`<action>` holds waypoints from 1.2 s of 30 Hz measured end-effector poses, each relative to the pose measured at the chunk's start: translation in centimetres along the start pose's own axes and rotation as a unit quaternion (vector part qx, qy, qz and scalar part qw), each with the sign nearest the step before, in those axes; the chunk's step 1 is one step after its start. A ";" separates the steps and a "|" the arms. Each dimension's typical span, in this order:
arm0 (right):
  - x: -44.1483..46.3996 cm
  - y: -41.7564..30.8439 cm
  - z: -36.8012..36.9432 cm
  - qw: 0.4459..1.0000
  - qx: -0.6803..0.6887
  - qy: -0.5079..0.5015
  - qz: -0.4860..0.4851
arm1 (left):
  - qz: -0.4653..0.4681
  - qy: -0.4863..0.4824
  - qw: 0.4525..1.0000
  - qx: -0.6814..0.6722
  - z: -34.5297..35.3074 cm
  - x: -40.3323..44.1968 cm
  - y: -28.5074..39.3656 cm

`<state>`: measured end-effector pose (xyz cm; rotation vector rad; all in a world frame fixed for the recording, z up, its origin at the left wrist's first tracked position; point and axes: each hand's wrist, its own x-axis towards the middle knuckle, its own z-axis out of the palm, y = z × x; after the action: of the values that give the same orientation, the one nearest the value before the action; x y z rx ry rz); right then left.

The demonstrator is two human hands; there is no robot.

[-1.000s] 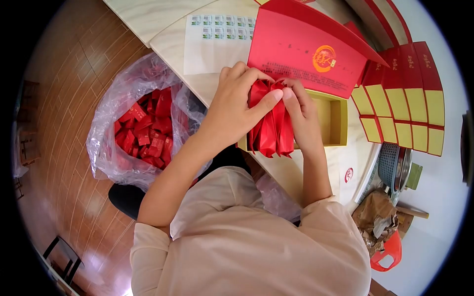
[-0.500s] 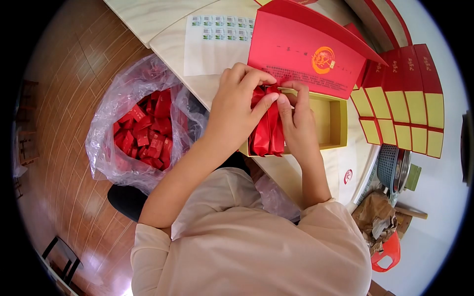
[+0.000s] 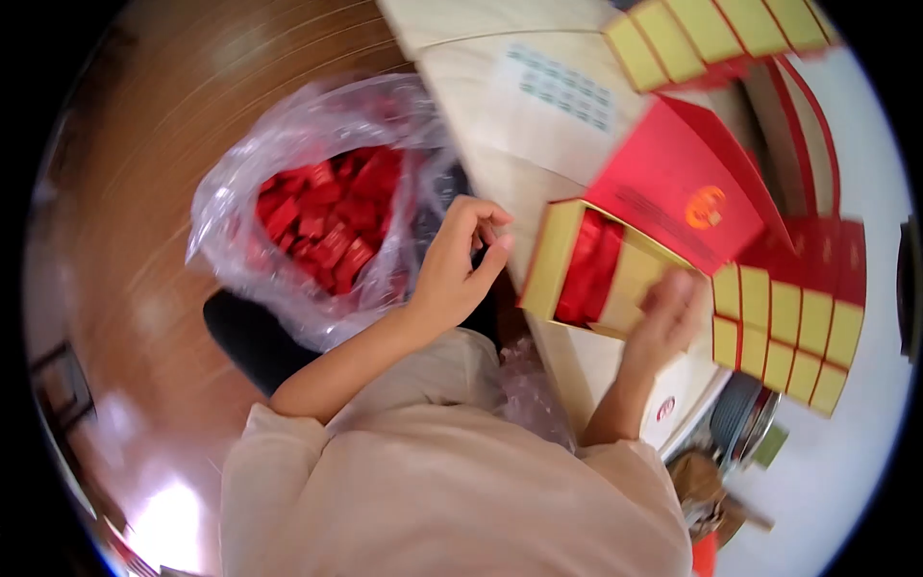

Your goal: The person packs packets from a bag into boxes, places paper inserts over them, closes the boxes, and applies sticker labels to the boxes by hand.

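An open gold-lined box (image 3: pixel 554 252) lies on the table, its red lid (image 3: pixel 663 173) raised behind it. Red packets (image 3: pixel 588 267) stand inside, with bare gold space on both sides of them. My left hand (image 3: pixel 460 255) is in the air left of the box, holding nothing, its fingers curled with the thumb apart from them. Blurred by motion, my right hand (image 3: pixel 670 313) is over the right end of the box, fingers loosely spread and nothing seen in them. A clear plastic bag (image 3: pixel 226 207) holds several red packets (image 3: pixel 327 216) to the left of my left hand.
Stacked red and yellow boxes (image 3: pixel 784 308) stand on the right, with another row (image 3: pixel 716 38) at the top. A sticker sheet (image 3: pixel 553 101) lies behind the open box. Past the table's right edge are a blue-grey basket (image 3: pixel 735 409) and brown paper (image 3: pixel 697 481).
Both hands have let go of the red packets, which now sit in the box. The hands have moved apart, left and right. The view has turned, so the surroundings appear shifted.
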<state>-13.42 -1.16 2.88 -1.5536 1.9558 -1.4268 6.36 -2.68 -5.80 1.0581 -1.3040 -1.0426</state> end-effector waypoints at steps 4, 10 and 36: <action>-2.0 -3.4 1.9 0.973 0.114 -0.037 -0.199 | -0.098 0.094 0.989 0.052 -5.3 -5.7 -5.9; -11.4 -4.4 14.8 0.906 0.128 -0.387 -0.114 | -0.103 0.149 0.927 0.329 -12.4 -12.9 -14.7; -20.3 10.5 38.3 0.632 -0.278 -0.559 -0.459 | -0.468 0.346 0.708 -0.399 -16.9 -17.0 -22.3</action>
<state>15.25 -4.39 -31.10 -2.8592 0.7260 0.3444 23.38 9.26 -31.12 1.1996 0.4389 -1.5012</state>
